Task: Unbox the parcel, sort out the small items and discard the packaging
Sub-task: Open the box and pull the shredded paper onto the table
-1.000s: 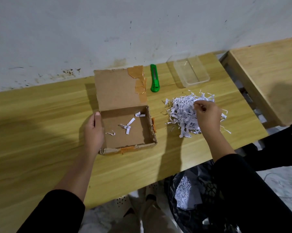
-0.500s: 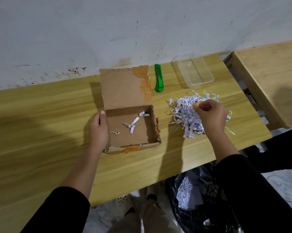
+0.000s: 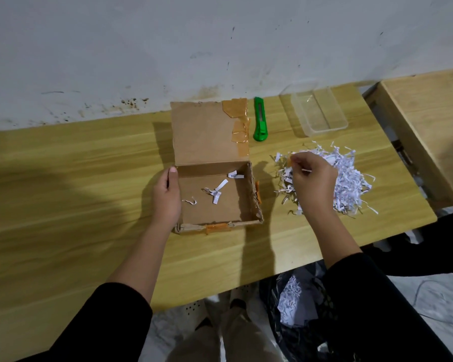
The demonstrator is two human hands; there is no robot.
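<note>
An open cardboard box [image 3: 254,189] with brown tape stands in the middle of the wooden table [image 3: 63,194], lid flap back. A few paper shreds [image 3: 216,192] lie on its floor. My left hand [image 3: 166,197] grips the box's left wall, thumb over the rim. A heap of white shredded paper [image 3: 348,184] lies right of the box. Over the heap's left part, my right hand [image 3: 311,182] has curled fingers and pinches a small orange-tan item [image 3: 291,161] at its fingertips.
A green box cutter [image 3: 260,120] lies behind the box by the wall. A clear plastic container [image 3: 318,112] stands behind the heap. A black bin bag [image 3: 298,304] holding shreds sits under the table's front edge. A second wooden table [image 3: 429,121] stands at the right.
My right hand has lifted slightly and shifted left on the heap, bringing a small orange-tan item up in its fingertips. My left hand stays on the box wall.
</note>
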